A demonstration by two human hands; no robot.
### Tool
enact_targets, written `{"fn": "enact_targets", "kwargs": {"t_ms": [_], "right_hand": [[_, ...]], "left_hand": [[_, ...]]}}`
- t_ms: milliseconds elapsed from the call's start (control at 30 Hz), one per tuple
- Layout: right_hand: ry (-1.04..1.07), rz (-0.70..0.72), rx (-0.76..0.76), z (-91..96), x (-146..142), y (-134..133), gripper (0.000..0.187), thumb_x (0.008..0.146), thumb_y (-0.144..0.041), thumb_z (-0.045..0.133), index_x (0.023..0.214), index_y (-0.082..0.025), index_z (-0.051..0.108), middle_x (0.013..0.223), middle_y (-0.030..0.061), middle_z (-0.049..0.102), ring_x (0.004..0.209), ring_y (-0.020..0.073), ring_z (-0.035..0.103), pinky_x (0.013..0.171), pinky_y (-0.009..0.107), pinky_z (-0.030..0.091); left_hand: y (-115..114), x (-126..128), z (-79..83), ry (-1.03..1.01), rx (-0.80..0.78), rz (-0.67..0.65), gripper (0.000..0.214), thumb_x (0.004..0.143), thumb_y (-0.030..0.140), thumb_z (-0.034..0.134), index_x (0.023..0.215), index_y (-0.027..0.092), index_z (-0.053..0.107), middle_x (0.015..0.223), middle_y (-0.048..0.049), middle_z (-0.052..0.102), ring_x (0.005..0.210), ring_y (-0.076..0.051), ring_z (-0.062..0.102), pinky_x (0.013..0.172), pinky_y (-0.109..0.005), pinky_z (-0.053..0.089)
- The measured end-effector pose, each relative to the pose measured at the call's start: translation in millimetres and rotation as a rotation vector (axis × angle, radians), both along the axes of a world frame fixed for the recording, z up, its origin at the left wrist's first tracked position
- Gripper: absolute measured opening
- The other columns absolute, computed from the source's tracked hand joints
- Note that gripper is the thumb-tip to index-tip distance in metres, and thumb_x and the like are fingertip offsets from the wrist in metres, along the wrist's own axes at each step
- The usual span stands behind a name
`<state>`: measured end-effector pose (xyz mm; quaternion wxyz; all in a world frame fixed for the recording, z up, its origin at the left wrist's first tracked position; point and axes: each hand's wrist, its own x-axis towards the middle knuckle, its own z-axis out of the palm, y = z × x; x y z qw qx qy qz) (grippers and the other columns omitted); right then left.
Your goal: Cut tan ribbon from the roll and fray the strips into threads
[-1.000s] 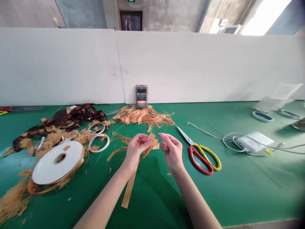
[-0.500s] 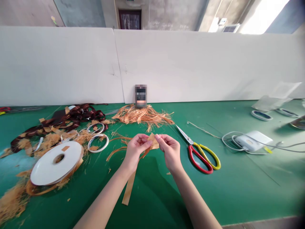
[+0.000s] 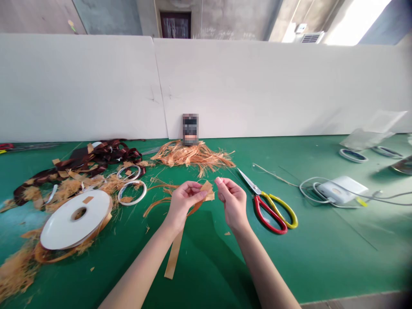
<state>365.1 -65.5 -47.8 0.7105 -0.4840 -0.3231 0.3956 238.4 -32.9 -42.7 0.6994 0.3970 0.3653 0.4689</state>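
Note:
My left hand (image 3: 184, 201) is closed in a pinch on a tan ribbon (image 3: 209, 192), whose folded end sticks out past the thumb. A flat tail of the ribbon hangs below the wrist towards the front. Just to the right, apart from the ribbon, my right hand (image 3: 233, 201) has thumb and fingertips pressed together; whatever is between them is too small to make out. Scissors (image 3: 270, 208) with one red and one yellow handle lie on the green table (image 3: 322, 262), to the right of that hand. Thin orange strands (image 3: 156, 206) curve out left of my left hand.
On the left lie a white ribbon spool (image 3: 61, 219), white rings (image 3: 131, 193), dark brown ribbon (image 3: 103, 156) and frayed scraps. A bundle of orange raffia (image 3: 193, 158) lies behind my hands, below a blurred dark box (image 3: 190, 128). A white charger (image 3: 344, 189) with cables sits right.
My right hand has let go of the folded ribbon end and drawn back slightly to the right, fingers still pinched. My left hand keeps its hold, almost unmoved.

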Motion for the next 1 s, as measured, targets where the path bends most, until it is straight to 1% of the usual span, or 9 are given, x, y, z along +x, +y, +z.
{"fn": "enact_targets", "kwargs": {"t_ms": [167,267,367,433,567,633,700,867,1000], "right_hand": [[-0.034,-0.049,0.016,-1.6,3,0,0.025,0.079,-0.042,0.067,0.071,-0.02,0.058,0.054,-0.0069,0.036,0.05,0.0084,0.028,0.048,0.025,0.023],[-0.041,-0.075,0.075,-2.6,5,3,0.024,0.08,-0.042,0.065,0.071,-0.021,0.057,0.063,-0.0044,0.046,0.06,0.0102,0.043,0.059,0.024,0.037],[0.128,0.016,0.131,-2.0,6,6,0.024,0.075,-0.044,0.069,0.073,-0.022,0.059,0.085,0.0007,0.058,0.082,0.0148,0.056,0.077,0.029,0.045],[0.288,0.095,0.113,-0.6,7,7,0.028,0.067,-0.043,0.076,0.074,-0.021,0.06,0.091,0.0016,0.058,0.08,0.0146,0.058,0.074,0.029,0.047],[0.367,0.146,0.061,1.4,10,7,0.028,0.065,-0.04,0.079,0.073,-0.02,0.06,0.069,-0.0044,0.047,0.047,0.0049,0.031,0.046,0.023,0.035],[0.291,0.17,0.048,0.6,11,6,0.026,0.072,-0.042,0.073,0.074,-0.02,0.059,0.057,-0.0083,0.034,0.045,0.0057,0.019,0.043,0.024,0.025],[0.161,0.18,0.026,-1.4,10,6,0.025,0.077,-0.044,0.068,0.077,-0.02,0.06,0.051,-0.01,0.028,0.044,0.0064,0.019,0.044,0.024,0.023],[-0.265,0.306,-0.093,-7.6,4,5,0.029,0.073,-0.047,0.07,0.079,-0.019,0.065,0.057,-0.0035,0.055,0.046,0.0082,0.038,0.046,0.024,0.027],[-0.537,0.474,-0.115,-12.8,-3,4,0.028,0.074,-0.044,0.069,0.066,-0.018,0.069,0.051,-0.0031,0.052,0.045,0.0085,0.036,0.045,0.024,0.024]], "left_hand": [[2,0,-2.5,0.018,0.011,-0.018,0.027,0.054,0.02,0.085,0.073,0.017,0.067,0.066,0.003,0.063,0.064,-0.01,0.06,0.068,-0.023,0.049],[5,-1,-4.6,0.072,0.046,-0.033,0.026,0.055,0.021,0.084,0.073,0.017,0.067,0.066,0.002,0.064,0.065,-0.012,0.061,0.068,-0.025,0.049],[8,-4,-6.0,0.133,0.095,-0.037,0.025,0.055,0.022,0.084,0.074,0.016,0.067,0.067,0.0008,0.065,0.067,-0.013,0.061,0.068,-0.025,0.049],[10,-5,-6.1,0.156,0.117,-0.036,0.025,0.056,0.022,0.083,0.075,0.016,0.067,0.068,0.0008,0.065,0.067,-0.012,0.06,0.068,-0.025,0.048],[12,-8,-5.6,0.14,0.116,-0.004,0.024,0.058,0.023,0.082,0.075,0.016,0.067,0.069,0.0007,0.065,0.068,-0.012,0.06,0.07,-0.025,0.048],[13,-9,-6.5,0.099,0.094,0.038,0.026,0.056,0.023,0.083,0.075,0.016,0.067,0.071,-0.0002,0.065,0.069,-0.013,0.06,0.071,-0.025,0.047],[16,-10,-8.2,0.056,0.073,0.083,0.027,0.054,0.022,0.084,0.075,0.016,0.067,0.073,-0.0004,0.066,0.071,-0.012,0.06,0.071,-0.025,0.046],[20,-13,-10.6,-0.003,0.063,0.123,0.026,0.058,0.026,0.082,0.076,0.016,0.066,0.071,0.0012,0.064,0.069,-0.011,0.058,0.069,-0.024,0.044],[24,-17,-9.9,-0.026,0.069,0.159,0.026,0.058,0.026,0.081,0.076,0.017,0.065,0.072,0.0018,0.064,0.072,-0.011,0.058,0.071,-0.023,0.042]]}}
